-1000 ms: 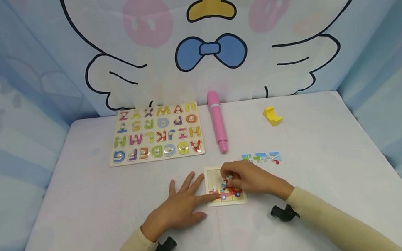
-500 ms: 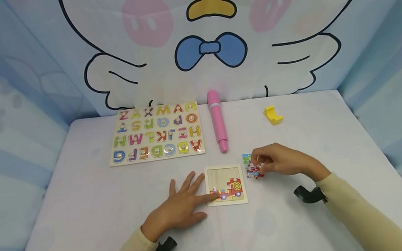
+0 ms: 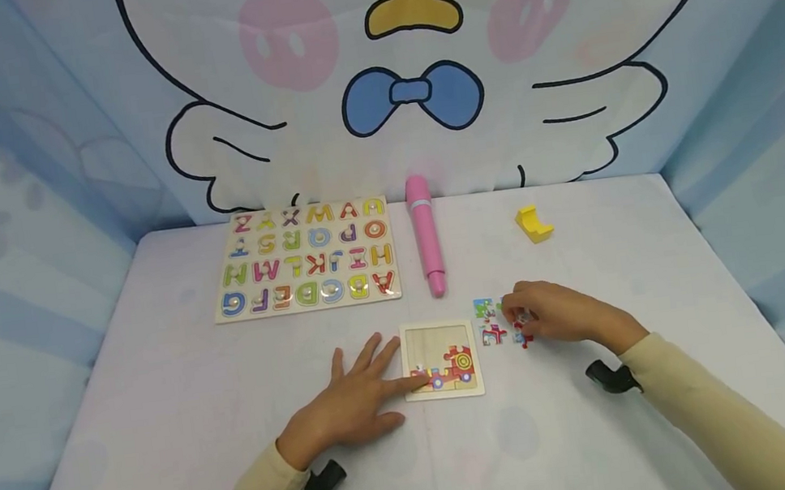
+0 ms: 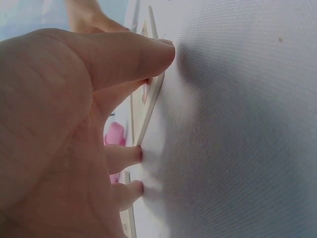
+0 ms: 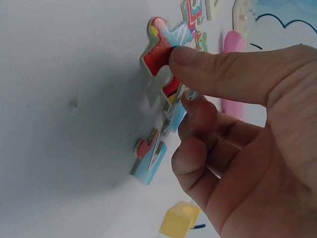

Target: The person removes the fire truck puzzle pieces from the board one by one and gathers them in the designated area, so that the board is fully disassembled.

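1. Firstly, the head view: the left hand has fingers spread wide, one touching the square wooden tray, part-filled with interlocking bits. Right of the tray are loose pieces and the right hand; beyond it, a flat board, smooth pink pen and notched yellow block. White cloth lies beneath; pale blue curtains flank a cartoon backdrop.
2. Left wrist: the tray's thin, straight edge rests on finely ribbed cloth.
3. Right wrist: thumb and fingertip pinch one glossy, knobbed piece beside the tray.
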Motion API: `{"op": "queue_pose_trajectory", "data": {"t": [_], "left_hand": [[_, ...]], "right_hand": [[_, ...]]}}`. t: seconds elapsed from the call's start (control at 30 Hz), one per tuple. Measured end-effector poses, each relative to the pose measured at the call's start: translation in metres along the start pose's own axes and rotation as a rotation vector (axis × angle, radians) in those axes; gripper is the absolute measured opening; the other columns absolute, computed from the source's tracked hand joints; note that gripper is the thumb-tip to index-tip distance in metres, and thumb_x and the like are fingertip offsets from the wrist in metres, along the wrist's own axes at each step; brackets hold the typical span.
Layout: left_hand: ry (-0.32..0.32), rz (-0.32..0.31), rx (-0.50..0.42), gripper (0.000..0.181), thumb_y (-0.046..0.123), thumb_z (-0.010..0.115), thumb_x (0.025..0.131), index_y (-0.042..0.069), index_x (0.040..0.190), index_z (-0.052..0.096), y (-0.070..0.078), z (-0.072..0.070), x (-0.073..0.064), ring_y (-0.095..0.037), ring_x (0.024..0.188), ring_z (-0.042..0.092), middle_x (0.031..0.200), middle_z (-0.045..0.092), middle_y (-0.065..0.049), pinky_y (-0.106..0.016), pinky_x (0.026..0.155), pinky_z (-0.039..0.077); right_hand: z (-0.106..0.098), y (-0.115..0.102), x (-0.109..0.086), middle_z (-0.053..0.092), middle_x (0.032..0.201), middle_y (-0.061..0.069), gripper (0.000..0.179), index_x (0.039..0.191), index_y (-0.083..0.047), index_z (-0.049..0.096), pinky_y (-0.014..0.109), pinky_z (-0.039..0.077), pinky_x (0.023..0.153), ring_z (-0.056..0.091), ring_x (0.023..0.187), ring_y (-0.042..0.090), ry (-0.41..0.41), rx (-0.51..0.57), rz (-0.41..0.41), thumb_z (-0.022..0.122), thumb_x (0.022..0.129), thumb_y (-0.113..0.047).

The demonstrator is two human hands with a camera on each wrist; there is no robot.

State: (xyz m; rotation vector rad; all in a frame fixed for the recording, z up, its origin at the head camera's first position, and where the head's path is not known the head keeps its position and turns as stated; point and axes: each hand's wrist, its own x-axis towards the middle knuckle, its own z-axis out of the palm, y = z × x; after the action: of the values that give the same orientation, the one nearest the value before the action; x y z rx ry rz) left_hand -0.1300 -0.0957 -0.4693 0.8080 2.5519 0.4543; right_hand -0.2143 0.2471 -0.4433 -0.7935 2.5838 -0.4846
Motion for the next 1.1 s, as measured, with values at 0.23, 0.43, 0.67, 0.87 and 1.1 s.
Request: {"op": "queue_pose_trajectory", "data": {"t": [0.23, 0.43, 0.67, 0.87, 1.1], "left_hand": [[0.002, -0.006, 0.000, 0.056, 0.033, 0.071, 0.096, 0.041, 0.148, 0.054, 0.000, -0.002, 0.001, -0.036, 0.157, 0.001, 0.170, 0.017, -0.010, -0.078, 0.112, 0.005], [0.006, -0.005, 0.011, 0.056, 0.033, 0.072, 0.096, 0.041, 0.148, 0.053, -0.001, -0.002, 0.001, -0.036, 0.157, 0.002, 0.170, 0.017, -0.010, -0.078, 0.112, 0.006], [0.010, -0.006, 0.014, 0.057, 0.033, 0.072, 0.095, 0.041, 0.148, 0.054, -0.001, -0.004, 0.001, -0.037, 0.157, 0.003, 0.170, 0.018, -0.011, -0.079, 0.111, 0.006], [0.008, -0.005, 0.011, 0.057, 0.033, 0.072, 0.095, 0.041, 0.148, 0.054, -0.001, -0.002, 0.000, -0.037, 0.157, 0.002, 0.170, 0.018, -0.011, -0.079, 0.111, 0.006], [0.009, 0.006, 0.004, 0.056, 0.032, 0.071, 0.096, 0.040, 0.148, 0.054, -0.001, -0.001, 0.000, -0.037, 0.157, 0.003, 0.170, 0.018, -0.011, -0.079, 0.111, 0.006]], "right_hand": [[0.001, -0.007, 0.001, 0.057, 0.097, 0.000, 0.015, 0.099, -0.015, 0.069, 0.030, 0.050, 0.073, 0.053, 0.083, 0.015, 0.019, -0.075, 0.008, 0.075, 0.090, -0.004], [0.002, -0.006, 0.002, 0.057, 0.099, 0.000, 0.016, 0.101, -0.016, 0.070, 0.031, 0.051, 0.074, 0.054, 0.084, 0.015, 0.028, -0.106, 0.023, 0.076, 0.090, -0.006], [0.002, -0.008, 0.004, 0.056, 0.097, -0.001, 0.016, 0.102, -0.015, 0.070, 0.031, 0.049, 0.072, 0.053, 0.080, 0.015, 0.031, -0.127, 0.013, 0.076, 0.091, -0.007], [0.006, -0.009, 0.004, 0.056, 0.097, -0.001, 0.020, 0.107, -0.015, 0.068, 0.030, 0.047, 0.068, 0.052, 0.077, 0.015, 0.044, -0.144, 0.021, 0.077, 0.091, -0.008], [0.013, -0.011, 0.002, 0.059, 0.112, 0.004, 0.019, 0.109, -0.011, 0.070, 0.038, 0.054, 0.083, 0.056, 0.096, 0.020, 0.192, -0.060, -0.077, 0.074, 0.091, -0.006]]}}
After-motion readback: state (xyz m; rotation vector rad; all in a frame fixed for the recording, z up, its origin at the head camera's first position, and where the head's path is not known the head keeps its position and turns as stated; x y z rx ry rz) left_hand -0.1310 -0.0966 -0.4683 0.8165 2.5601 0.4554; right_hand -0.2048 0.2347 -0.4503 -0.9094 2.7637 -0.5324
